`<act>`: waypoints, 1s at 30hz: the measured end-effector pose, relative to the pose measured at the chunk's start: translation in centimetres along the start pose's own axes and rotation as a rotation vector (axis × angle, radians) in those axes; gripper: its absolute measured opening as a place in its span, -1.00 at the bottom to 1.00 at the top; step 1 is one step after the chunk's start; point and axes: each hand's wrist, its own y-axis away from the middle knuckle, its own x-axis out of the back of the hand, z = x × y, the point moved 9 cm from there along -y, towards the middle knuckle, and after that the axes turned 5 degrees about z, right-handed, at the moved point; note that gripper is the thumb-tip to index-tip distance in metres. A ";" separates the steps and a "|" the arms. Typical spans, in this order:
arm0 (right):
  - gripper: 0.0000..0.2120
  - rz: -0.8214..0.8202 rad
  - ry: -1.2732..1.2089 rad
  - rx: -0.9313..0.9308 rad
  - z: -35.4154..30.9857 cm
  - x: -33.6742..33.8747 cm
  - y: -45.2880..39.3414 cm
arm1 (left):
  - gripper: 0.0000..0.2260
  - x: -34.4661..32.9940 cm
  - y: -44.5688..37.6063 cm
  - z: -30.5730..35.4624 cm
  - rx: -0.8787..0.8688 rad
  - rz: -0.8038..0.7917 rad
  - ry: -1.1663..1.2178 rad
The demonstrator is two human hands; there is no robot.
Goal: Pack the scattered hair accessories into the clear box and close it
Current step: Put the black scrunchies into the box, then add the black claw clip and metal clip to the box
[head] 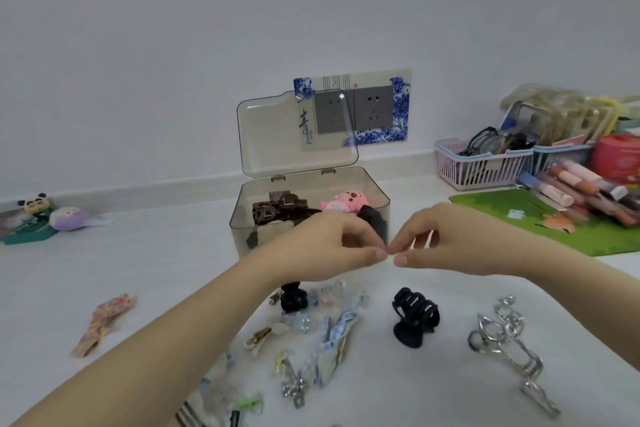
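Head view looks down at a white tabletop (145,270) where both hands meet in front of the clear plastic box with a hinged lid (310,215). The left hand (329,246) and right hand (446,243) have their thumbs and forefingers curled toward each other, tips nearly touching; whether something small is pinched between them I cannot tell, as nothing shows clearly there. The box stands just behind the hands, its lid (296,135) tipped up and open against the wall; inside lie dark brown hair clips (280,210) and a pink plush character clip (346,203).

Below the hands, scattered on the table: a small black claw clip (293,298) partly under the left wrist, a larger black claw clip (415,319) standing apart to the right, a silver metal openwork claw clip (505,347) further right, a blue checked fabric hair tie (337,340), and a jumble of small clear and silver clips (294,381) near the lower edge. A pink-and-yellow patterned fabric clip (104,322) lies well apart to the left.

A pink plastic basket (485,166) sits by the wall at right, beside a green mat (526,218)
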 end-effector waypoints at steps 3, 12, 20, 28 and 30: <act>-0.74 -0.063 0.055 -0.090 1.6 -1.3 3.5 | -0.66 -3.9 1.4 0.9 0.002 -0.176 0.012; -0.47 -0.099 0.177 -0.200 4.8 -4.4 10.4 | -0.77 -7.4 1.5 3.6 -0.111 -0.061 -0.129; -0.83 0.221 -0.219 -0.218 6.6 -2.9 9.4 | -0.77 -4.6 1.4 3.5 -0.035 0.054 -0.004; -0.82 0.379 -0.377 -0.160 3.6 0.3 5.3 | -0.78 0.9 2.1 0.6 0.074 0.284 0.059; -0.80 0.409 -0.408 -0.132 2.5 1.1 3.5 | -0.83 3.0 2.2 -0.3 0.098 0.382 0.115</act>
